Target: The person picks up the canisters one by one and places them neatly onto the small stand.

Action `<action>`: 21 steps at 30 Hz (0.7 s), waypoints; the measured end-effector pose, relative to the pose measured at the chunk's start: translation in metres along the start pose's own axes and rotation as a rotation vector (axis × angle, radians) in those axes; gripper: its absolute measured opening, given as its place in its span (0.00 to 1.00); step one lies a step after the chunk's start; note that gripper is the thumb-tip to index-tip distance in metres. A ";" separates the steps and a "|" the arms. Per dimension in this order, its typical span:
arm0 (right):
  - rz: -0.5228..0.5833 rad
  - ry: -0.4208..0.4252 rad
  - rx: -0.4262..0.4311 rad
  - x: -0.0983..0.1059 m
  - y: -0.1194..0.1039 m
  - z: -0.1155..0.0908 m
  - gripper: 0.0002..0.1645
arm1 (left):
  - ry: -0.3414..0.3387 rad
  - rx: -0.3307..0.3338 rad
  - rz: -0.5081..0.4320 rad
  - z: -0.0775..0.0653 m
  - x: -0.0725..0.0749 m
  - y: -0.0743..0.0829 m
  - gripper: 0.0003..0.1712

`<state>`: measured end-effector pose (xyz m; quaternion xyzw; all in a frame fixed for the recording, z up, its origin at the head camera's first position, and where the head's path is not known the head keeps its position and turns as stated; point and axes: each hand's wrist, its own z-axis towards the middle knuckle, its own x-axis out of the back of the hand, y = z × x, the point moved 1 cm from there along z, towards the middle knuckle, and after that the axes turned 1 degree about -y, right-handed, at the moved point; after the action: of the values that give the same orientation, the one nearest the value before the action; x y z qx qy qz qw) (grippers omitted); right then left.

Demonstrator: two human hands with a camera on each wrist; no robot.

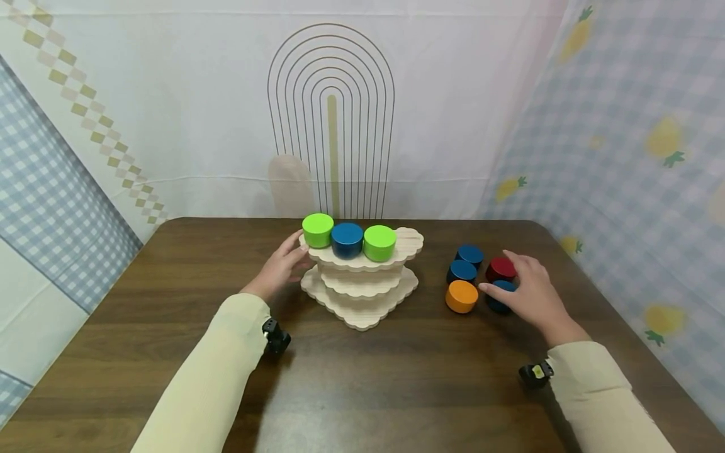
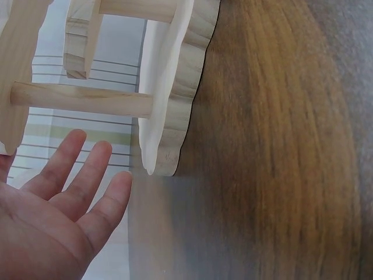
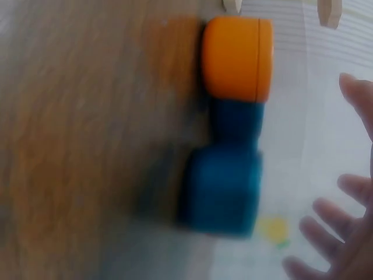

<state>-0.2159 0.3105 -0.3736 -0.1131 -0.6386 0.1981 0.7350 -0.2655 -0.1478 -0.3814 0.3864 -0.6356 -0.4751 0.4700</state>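
Note:
A pale wooden tiered stand (image 1: 362,286) with scalloped edges rests on the table. On its top tier stand a light green cylinder (image 1: 318,231), a blue cylinder (image 1: 347,241) and another light green cylinder (image 1: 379,244). My left hand (image 1: 281,267) is at the top tier's left edge; in the left wrist view three of its fingers (image 2: 96,201) extend loosely, apart from the wood. To the right, my right hand (image 1: 532,292) hovers, fingers spread, over a red cylinder (image 1: 500,270) and a blue cylinder (image 1: 496,304), both partly hidden. Beside them is an orange cylinder (image 1: 461,297).
Two more blue cylinders, a nearer one (image 1: 460,272) and a farther one (image 1: 469,255), stand behind the orange one. The brown wooden table (image 1: 362,390) ends at a white patterned cloth (image 1: 442,126). A checked cloth (image 1: 634,207) hangs along the right side.

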 end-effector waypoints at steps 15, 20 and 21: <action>-0.009 -0.165 -0.167 -0.001 0.026 -0.004 0.63 | 0.005 -0.005 0.003 0.000 0.000 -0.001 0.35; 0.044 -0.213 -0.192 -0.005 0.030 -0.003 0.62 | 0.001 -0.008 -0.004 0.000 -0.001 0.000 0.36; 0.053 -0.219 -0.196 -0.005 0.031 -0.003 0.61 | 0.002 -0.008 -0.003 0.000 -0.001 0.000 0.36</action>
<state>-0.2181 0.3363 -0.3918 -0.1789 -0.7281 0.1653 0.6407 -0.2652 -0.1471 -0.3816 0.3860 -0.6327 -0.4782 0.4712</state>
